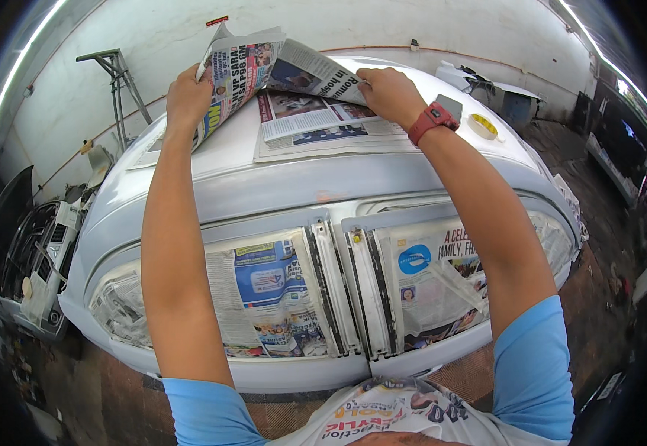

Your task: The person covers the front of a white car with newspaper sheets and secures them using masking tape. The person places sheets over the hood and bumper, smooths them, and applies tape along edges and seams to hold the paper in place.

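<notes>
Over the white car roof (227, 160), my two hands hold up a newspaper (243, 68) with its sheets partly opened. My left hand (189, 97) is closed on its left edge. The right edge is pinched by my right hand (392, 95), which has a red watch (433, 124) at its wrist. Beneath lie more newspaper sheets (323, 137), flat on the roof. A roll of yellow tape (483, 126) rests to the right of my right wrist. Below my arms, the car's side windows are covered with newspaper (264, 290).
A grey metal stand (119, 89) is by the white wall at the far left. Another car with its hood raised (41, 253) stands at the left. Car body panels (480, 82) lean at the back right, and a dark vehicle (621, 141) is at the right edge.
</notes>
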Tool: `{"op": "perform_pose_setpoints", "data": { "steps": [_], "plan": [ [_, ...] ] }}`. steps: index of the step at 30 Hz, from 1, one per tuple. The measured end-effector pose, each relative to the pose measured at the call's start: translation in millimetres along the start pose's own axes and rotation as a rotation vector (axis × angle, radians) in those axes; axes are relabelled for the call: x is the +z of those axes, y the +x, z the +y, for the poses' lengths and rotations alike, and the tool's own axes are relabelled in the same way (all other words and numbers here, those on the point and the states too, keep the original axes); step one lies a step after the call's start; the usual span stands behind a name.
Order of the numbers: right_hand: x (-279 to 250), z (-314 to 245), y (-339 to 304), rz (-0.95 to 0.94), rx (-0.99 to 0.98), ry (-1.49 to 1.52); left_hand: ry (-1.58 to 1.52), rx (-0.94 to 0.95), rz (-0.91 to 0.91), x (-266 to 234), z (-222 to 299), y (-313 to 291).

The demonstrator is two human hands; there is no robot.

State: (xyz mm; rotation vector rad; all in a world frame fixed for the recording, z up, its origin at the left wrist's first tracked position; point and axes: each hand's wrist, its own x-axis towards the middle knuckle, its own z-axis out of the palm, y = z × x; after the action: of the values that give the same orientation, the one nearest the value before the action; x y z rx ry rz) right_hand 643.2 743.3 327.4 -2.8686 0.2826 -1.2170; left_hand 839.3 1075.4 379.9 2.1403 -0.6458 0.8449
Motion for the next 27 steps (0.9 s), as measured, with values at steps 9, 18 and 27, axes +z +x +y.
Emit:
{"op": "perform_pose_setpoints", "data": {
  "steps": [9, 18, 27],
  "plan": [
    [3.3, -11.6, 15.6, -0.459, -0.333, -0.113, -0.018, 0.037, -0.051, 2.2, -1.7, -2.8],
    [2.3, -14.2, -6.0, -0.103, -0.391, -0.210, -0.012, 0.105, -0.062, 7.8, 8.0, -12.2],
    [-18.7, -29.3, -39.7, -0.002, -0.509, -0.073, -0.129, 0.190, -0.103, 38.9, -67.9, 26.5]
  ]
}}
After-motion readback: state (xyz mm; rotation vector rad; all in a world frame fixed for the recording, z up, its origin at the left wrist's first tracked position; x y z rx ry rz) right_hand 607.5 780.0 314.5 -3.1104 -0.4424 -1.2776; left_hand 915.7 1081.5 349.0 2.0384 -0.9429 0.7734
